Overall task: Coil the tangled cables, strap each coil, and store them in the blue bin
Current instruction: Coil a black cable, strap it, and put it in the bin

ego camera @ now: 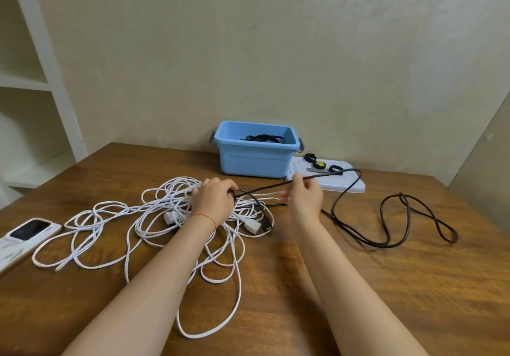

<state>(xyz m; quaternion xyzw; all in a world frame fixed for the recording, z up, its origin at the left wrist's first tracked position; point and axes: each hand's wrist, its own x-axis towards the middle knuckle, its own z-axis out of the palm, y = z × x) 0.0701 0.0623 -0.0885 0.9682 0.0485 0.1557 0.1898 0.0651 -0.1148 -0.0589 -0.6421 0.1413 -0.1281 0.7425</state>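
A brown wooden bench stands against a pale wall, with white shelves at the upper left of the frame. At the left edge lies a white device with a dark screen. Right of it, white cables sprawl in a loose tangle across the lower middle. The left hand rests on top of that tangle, fingers curled round a black cable. Just right, the right hand pinches the same cable, lifted off the bench, so a short stretch runs taut between the two hands. The rest of the black cable trails in loops toward the right edge. Behind the hands, centre frame, the blue bin stands open with a dark coil inside. Beside it on the right, a white lid carries black straps.
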